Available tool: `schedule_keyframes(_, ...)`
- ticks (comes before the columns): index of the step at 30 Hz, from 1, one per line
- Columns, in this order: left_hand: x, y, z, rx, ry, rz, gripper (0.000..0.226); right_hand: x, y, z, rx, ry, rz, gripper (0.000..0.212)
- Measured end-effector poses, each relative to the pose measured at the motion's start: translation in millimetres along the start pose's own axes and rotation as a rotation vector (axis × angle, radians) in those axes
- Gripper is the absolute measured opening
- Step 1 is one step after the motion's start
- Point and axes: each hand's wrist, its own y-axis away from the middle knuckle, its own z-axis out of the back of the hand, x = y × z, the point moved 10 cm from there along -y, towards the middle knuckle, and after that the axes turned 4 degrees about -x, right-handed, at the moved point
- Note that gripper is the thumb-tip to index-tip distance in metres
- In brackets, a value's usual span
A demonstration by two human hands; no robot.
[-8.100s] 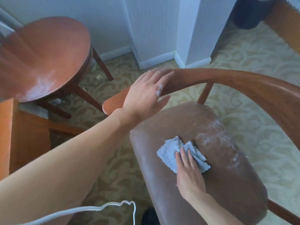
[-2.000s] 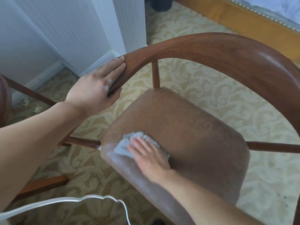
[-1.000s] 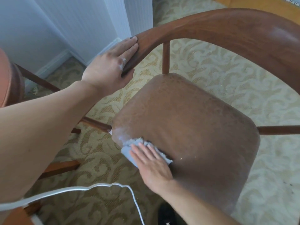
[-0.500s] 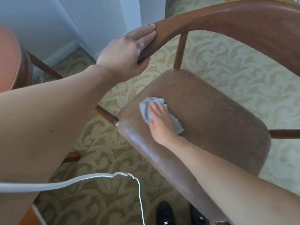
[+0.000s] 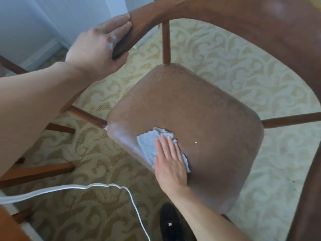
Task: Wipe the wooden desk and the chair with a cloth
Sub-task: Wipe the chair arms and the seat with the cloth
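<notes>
At lower centre, the cloth (image 5: 150,147) is pressed flat-fingered by the right hand (image 5: 171,165) onto the chair (image 5: 199,119) seat; at upper left, its armrest is gripped by the left hand (image 5: 97,47).

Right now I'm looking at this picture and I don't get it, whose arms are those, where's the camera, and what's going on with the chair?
No machine here: the arms belong to a person wearing a camera on the head, so the view looks down over both hands. The left hand grips the end of the chair's curved wooden armrest, probably steadying it. The right hand lies flat with straight fingers on a light blue cloth, pressing it onto the brown padded seat near its front left corner. Below is patterned carpet. A white cable hangs across the lower view, and a black shoe shows at the bottom.
</notes>
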Motion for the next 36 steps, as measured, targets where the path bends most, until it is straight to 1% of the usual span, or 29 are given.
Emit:
schedule_keyframes(3,-1,3,0,-0.019,0.038,0.029,0.061,-55,2,25,-0.025,0.093,-0.139,0.062)
schedule_keyframes(7,2,7,1,-0.040,0.053,0.056,0.060,-151,-8,64,-0.042,0.170,-0.429,0.061)
schedule_keyframes(9,1,7,0,-0.044,0.055,0.051,0.060,-172,-15,70,-0.042,0.141,-0.537,0.062)
schedule_keyframes(10,1,7,-1,-0.044,0.053,0.052,0.060,-169,-18,68,-0.037,0.115,-0.551,0.063)
schedule_keyframes(12,3,7,-2,-0.043,0.044,0.065,0.061,-143,-23,55,-0.034,0.064,-0.477,0.067)
schedule_keyframes(16,3,5,-2,-0.044,0.032,0.058,0.061,-57,-4,25,0.014,-0.013,-0.158,0.077)
schedule_keyframes(18,3,4,-4,-0.041,0.024,0.052,0.060,-35,4,17,0.051,-0.034,-0.087,0.078)
schedule_keyframes(20,2,3,-4,-0.049,0.027,0.047,0.060,-27,8,12,0.095,-0.029,-0.048,0.079)
schedule_keyframes(25,-2,5,-3,-0.075,0.037,0.021,0.060,-28,4,22,0.136,-0.071,-0.073,0.071)
schedule_keyframes(28,-4,4,-5,-0.089,0.094,0.111,0.060,-34,-5,33,0.125,-0.127,-0.109,0.066)
schedule_keyframes(31,-3,5,-3,-0.101,0.130,0.135,0.061,-39,-10,35,0.127,-0.124,-0.122,0.068)
schedule_keyframes(33,-5,6,-2,-0.081,0.114,0.124,0.064,-53,-10,40,0.117,-0.109,-0.164,0.072)
schedule_keyframes(36,-19,11,-9,-0.001,0.065,0.211,0.067,-68,-12,50,0.128,-0.103,-0.228,0.070)
